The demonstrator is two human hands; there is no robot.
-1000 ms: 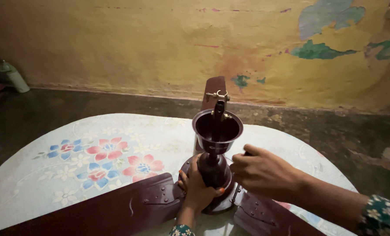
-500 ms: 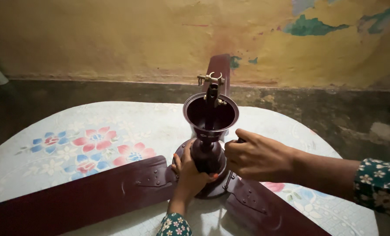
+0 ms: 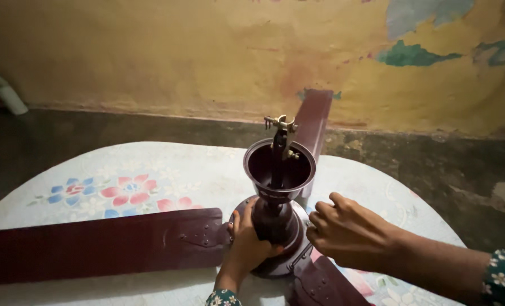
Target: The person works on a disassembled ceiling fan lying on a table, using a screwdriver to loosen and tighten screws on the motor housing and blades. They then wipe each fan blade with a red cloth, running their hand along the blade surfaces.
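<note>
A dark maroon ceiling fan lies on a round flowered table [image 3: 150, 170], its motor hub [image 3: 275, 226] up. A cup-shaped canopy [image 3: 279, 170] sits on the down rod, which ends in a brass clamp [image 3: 283, 126]. Three blades spread out: one to the left [image 3: 99, 243], one toward the wall [image 3: 314, 122], one at the lower right [image 3: 326, 286]. My left hand [image 3: 246, 246] grips the lower bulb of the hub from the left. My right hand [image 3: 348, 232] is curled into a fist against the hub's right side; what its fingers pinch is hidden.
A peeling yellow wall [image 3: 207, 51] with blue and green patches stands behind the table. A dark floor strip [image 3: 122, 127] runs along its base. A white bottle [image 3: 3, 93] leans at the far left by the wall.
The view has shifted, so the fan sits more to the right and nearer. Both hands stay on the hub, and the right hand has dropped slightly lower beside it.
</note>
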